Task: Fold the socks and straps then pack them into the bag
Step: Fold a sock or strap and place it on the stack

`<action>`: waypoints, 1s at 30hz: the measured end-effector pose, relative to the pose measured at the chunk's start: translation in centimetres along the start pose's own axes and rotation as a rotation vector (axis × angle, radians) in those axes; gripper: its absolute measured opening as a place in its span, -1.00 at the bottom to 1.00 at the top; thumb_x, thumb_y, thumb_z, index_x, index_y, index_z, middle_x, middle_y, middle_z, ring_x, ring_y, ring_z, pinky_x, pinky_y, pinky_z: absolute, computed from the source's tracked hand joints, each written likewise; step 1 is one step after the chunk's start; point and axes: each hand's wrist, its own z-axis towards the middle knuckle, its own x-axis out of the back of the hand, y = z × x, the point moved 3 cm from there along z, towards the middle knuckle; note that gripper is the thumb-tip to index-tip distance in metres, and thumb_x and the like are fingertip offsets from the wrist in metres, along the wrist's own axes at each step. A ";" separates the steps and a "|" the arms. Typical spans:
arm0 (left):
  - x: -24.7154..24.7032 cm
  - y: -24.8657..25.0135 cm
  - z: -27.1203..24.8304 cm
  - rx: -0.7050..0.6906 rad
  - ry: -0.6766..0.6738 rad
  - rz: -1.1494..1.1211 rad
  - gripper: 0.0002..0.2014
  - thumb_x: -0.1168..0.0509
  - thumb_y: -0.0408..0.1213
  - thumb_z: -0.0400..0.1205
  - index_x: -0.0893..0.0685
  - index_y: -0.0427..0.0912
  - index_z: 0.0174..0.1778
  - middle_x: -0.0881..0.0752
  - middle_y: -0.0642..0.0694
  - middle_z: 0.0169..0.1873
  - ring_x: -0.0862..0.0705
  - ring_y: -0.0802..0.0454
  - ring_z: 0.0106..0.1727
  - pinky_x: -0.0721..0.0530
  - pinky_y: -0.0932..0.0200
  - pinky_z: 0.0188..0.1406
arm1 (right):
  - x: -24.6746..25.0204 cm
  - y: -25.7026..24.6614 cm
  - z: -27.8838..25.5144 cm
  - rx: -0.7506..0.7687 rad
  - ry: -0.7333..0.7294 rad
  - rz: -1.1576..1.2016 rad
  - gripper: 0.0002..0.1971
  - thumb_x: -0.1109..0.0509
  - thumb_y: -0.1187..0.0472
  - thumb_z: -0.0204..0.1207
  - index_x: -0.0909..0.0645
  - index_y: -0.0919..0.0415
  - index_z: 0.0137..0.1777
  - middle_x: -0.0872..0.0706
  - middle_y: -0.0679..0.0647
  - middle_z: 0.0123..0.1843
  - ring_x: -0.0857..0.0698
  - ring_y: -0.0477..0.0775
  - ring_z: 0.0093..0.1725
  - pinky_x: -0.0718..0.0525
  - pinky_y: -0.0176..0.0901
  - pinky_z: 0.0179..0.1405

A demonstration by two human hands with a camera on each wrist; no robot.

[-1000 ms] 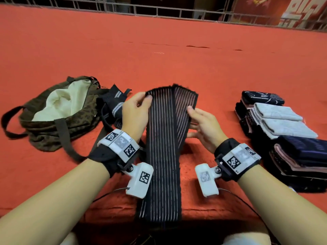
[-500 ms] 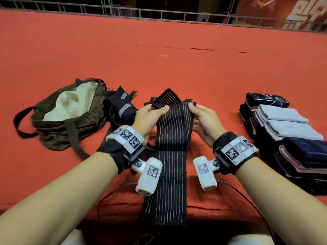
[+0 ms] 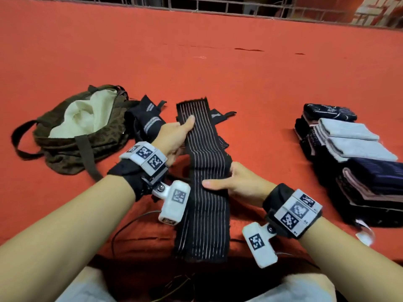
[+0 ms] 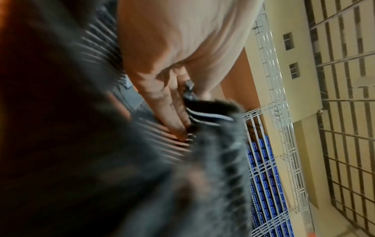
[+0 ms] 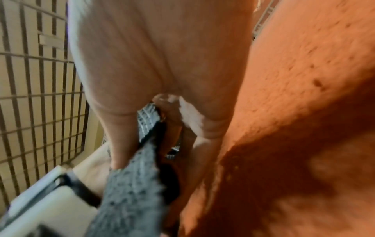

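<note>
A long black strap [image 3: 205, 162] with thin white stripes lies lengthwise on the red cloth, its near end hanging over the table edge. My left hand [image 3: 185, 127] grips its left edge near the far end, thumb on top. My right hand [image 3: 220, 182] pinches the right edge at mid-length, thumb across the stripes. In the left wrist view the fingers [image 4: 174, 115] curl against the blurred strap [image 4: 154, 144]. The right wrist view shows the strap [image 5: 146, 121] caught between thumb and fingers. The open olive bag [image 3: 65, 149] with its cream lining lies at the left.
More black straps [image 3: 146, 118] lie bunched between the bag and my left hand. A pile of folded socks [image 3: 349, 149], grey, black and navy, sits at the right. A wire fence [image 3: 218, 7] runs behind the red cloth's [image 3: 218, 62] far edge.
The strap's doubled far end has been brought into one narrow band. My right hand has slid back toward me to mid-length, and my left hand now holds the far part.
</note>
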 end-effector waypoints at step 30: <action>1.4 -6.2 -12.0 0.114 -0.588 0.597 -0.72 -0.28 -0.12 0.77 -0.77 -0.27 0.02 -0.86 -0.22 -0.16 -0.79 -0.03 -0.31 -0.74 0.19 -0.44 | -2.3 -0.3 -3.7 0.019 0.377 -0.174 -0.53 -0.48 -0.19 0.58 -0.67 0.30 -0.04 -0.71 -0.02 -0.28 -0.71 -0.15 -0.36 -0.57 -0.31 -0.39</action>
